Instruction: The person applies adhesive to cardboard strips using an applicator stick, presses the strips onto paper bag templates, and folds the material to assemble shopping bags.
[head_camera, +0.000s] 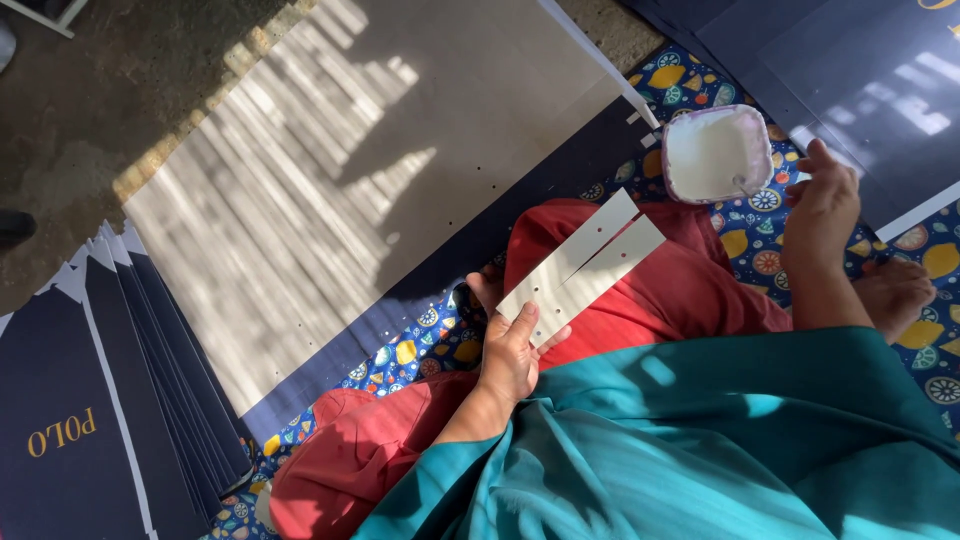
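My left hand grips the lower ends of two pale cardboard strips with small punched holes, held fanned above my red-clad lap. Over at the right, my right hand hovers next to a small round bowl of white paste, its fingertips close to the bowl's rim, fingers spread and nothing visible in them. The bowl stands on a blue mat printed with fruit.
A large tan cardboard sheet lies on a dark navy sheet ahead of me. Several navy sheets with gold lettering are fanned out at the left. More navy sheets lie at the top right. My bare foot rests at the right.
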